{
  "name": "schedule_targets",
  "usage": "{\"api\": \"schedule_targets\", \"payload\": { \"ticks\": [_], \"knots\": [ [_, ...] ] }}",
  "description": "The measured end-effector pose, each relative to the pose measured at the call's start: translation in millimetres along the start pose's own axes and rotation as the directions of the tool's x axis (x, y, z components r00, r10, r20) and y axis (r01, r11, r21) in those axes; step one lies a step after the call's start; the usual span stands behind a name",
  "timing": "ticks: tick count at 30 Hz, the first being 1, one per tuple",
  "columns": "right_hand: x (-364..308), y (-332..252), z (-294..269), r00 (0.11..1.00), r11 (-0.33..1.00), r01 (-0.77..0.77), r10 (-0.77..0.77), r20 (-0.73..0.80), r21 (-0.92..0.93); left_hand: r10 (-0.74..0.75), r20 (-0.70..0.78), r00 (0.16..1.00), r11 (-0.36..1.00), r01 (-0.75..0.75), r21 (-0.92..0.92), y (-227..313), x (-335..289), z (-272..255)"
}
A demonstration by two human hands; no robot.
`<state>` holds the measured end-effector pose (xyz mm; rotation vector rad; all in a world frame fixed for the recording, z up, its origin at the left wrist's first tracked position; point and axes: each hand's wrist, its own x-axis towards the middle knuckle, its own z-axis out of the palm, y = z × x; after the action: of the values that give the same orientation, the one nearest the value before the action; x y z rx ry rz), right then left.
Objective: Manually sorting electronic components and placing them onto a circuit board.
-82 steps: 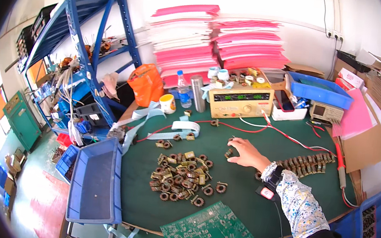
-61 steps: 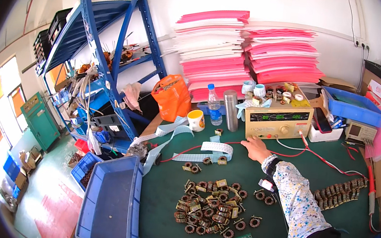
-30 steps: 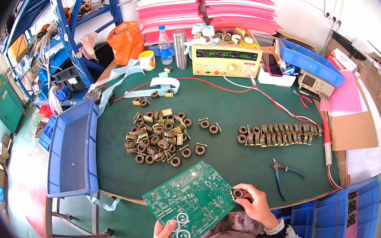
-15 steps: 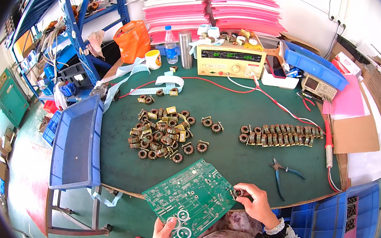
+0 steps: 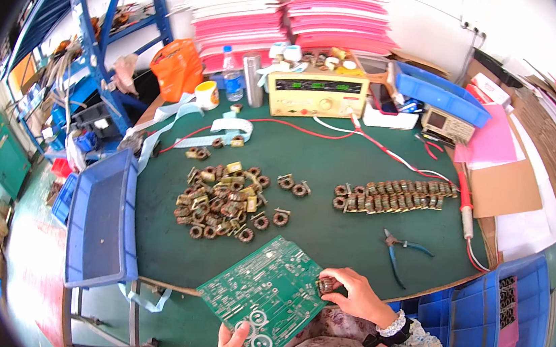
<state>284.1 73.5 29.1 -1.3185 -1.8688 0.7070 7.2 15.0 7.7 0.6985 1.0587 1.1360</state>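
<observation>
Head view, coil in right grip; circuit board

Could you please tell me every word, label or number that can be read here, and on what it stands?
Power supply: green digits on the dark display, too blurred to read surely.
Circuit board: white print, too small to read.
Plastic bottle: blue label, too small to read.
No text reads clearly.

Open mat parts coil heap from coil rows; pliers and, apparently, circuit board obstruct nearer.
</observation>
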Motion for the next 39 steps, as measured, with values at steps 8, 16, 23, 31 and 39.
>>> {"api": "schedule_targets", "payload": {
  "ticks": [8,16,23,31,39],
  "knots": [
    [20.2,63.7,-110.6,0.705,0.984,-0.145,0.173,-0.688,0.1,0.209,0.075,0.975,0.921,-0.222,0.321,-1.2,-6.8,-9.7],
    [-0.5,195.8,-220.6,0.647,0.71,-0.607,0.182,-0.74,-0.356,0.129,0.004,0.992,0.961,-0.126,0.248,6.5,-4.6,3.2],
    [32.0,130.9,-191.3,0.788,0.504,-0.499,-0.073,-0.611,-0.705,0.122,-0.022,0.992,0.964,-0.113,0.241,19.2,-3.2,15.3],
    [130.4,42.0,-45.5,0.968,0.854,0.234,-0.247,0.035,-0.465,0.063,-0.058,0.996,0.988,-0.054,0.145,6.7,-1.4,17.0],
    [177.8,73.0,14.2,0.918,0.686,0.33,-0.394,0.051,-0.649,0.076,-0.025,0.997,0.989,-0.072,0.125,7.5,-12.2,12.2]
  ]
}}
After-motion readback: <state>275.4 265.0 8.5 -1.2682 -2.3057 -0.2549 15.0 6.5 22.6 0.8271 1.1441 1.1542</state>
